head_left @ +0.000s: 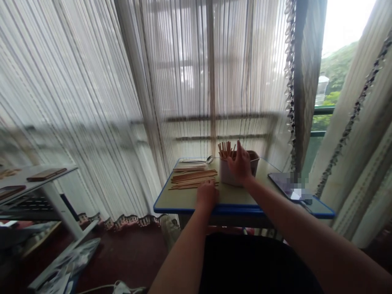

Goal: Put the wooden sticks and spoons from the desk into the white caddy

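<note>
Several wooden chopsticks [191, 178] lie side by side on the small table [186, 199], pointing left to right. My left hand [207, 194] is curled over their near right ends, its fingers closed on chopsticks; how many is hidden. At the table's back stands a pale utensil holder [226, 173] with a bundle of upright chopsticks [225, 150] in its left part. Over the holder's front rim is my right hand [240, 163], thumb and forefinger apart, the forefinger stretched upward. The lower fingers of that hand are partly hidden.
Behind the loose chopsticks lies a metal ladle [209, 159] beside other thin utensils. A dark flat tablet [286, 185] rests at the table's right side. Sheer curtains [183, 102] hang just behind. To the left stands another white table [65, 170]; a white cable lies on the floor.
</note>
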`<state>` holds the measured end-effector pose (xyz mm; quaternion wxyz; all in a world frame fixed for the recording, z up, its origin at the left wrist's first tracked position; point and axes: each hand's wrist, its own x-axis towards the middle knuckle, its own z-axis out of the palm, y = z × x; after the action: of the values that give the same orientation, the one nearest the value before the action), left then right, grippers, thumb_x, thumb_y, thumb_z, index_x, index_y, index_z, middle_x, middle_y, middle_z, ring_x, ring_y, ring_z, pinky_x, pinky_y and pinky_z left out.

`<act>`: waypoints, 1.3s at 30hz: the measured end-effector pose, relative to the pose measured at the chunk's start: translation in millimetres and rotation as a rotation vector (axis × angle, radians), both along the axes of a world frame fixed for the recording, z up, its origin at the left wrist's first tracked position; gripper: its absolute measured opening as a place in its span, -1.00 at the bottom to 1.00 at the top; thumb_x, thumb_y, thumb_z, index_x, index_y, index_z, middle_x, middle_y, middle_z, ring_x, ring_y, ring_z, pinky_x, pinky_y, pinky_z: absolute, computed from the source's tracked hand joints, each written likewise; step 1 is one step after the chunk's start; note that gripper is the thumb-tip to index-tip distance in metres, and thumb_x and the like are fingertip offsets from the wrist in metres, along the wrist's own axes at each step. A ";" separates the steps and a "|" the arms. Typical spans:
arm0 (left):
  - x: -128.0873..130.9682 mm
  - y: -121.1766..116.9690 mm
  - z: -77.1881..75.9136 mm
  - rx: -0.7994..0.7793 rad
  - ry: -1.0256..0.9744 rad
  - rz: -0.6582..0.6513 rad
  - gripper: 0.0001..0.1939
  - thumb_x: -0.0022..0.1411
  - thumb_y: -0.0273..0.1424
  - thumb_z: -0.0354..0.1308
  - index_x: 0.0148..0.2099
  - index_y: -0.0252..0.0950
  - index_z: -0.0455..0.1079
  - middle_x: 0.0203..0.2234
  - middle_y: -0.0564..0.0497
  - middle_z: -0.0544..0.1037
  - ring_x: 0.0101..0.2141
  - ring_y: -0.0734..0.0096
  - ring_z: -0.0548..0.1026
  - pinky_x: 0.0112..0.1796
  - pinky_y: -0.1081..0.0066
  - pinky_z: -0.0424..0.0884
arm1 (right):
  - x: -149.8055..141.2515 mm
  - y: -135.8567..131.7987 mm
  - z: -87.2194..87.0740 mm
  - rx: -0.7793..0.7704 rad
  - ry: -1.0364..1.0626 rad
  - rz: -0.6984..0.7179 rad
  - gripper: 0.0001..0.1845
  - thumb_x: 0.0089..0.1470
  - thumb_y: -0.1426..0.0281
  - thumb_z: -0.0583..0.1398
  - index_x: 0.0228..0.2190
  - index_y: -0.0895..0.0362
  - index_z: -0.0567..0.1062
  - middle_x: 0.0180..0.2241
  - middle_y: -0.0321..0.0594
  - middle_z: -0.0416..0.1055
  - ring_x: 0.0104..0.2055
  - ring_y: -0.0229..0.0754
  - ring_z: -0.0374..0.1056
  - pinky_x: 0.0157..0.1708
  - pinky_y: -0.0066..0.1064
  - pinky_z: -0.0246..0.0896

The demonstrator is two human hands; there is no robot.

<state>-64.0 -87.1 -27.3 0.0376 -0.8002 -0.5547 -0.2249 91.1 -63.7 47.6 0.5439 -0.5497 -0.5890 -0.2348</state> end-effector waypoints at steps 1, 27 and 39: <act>-0.4 -0.3 0.6 0.010 0.012 0.033 -0.72 0.13 -0.36 -0.03 -0.11 -0.30 0.34 -0.16 -0.14 0.41 -0.09 0.19 0.29 -0.09 0.26 0.20 | -2.9 -6.8 -3.7 0.042 -0.010 0.002 -0.29 -0.05 0.38 0.08 0.15 0.18 0.01 0.08 0.03 0.13 0.10 0.04 0.03 0.02 -0.03 -0.01; 5.5 0.9 -2.4 0.066 0.004 0.045 -0.71 0.18 -0.48 -0.08 -0.08 -0.25 0.36 -0.21 -0.08 0.45 -0.13 0.25 0.34 -0.09 0.31 0.21 | 22.9 -17.9 -99.1 -0.369 0.374 0.245 -0.73 0.05 0.26 -0.03 -0.36 0.14 0.39 -0.46 -0.16 0.41 -0.42 -0.14 0.32 -0.37 -0.34 0.17; 4.1 3.1 -4.0 0.051 0.026 0.056 -0.75 0.21 -0.48 -0.10 -0.13 -0.28 0.36 -0.22 -0.09 0.46 -0.16 0.30 0.37 -0.13 0.36 0.23 | 34.4 -37.5 -88.1 -0.010 0.846 -0.039 -0.67 0.06 0.18 -0.02 -0.36 0.17 0.35 -0.51 -0.18 0.37 -0.50 -0.19 0.29 -0.42 -0.38 0.14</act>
<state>-59.9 -84.0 -31.3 0.0713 -0.7859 -0.5706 -0.2275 125.5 -101.2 -40.5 0.7306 -0.6113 -0.3041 0.0041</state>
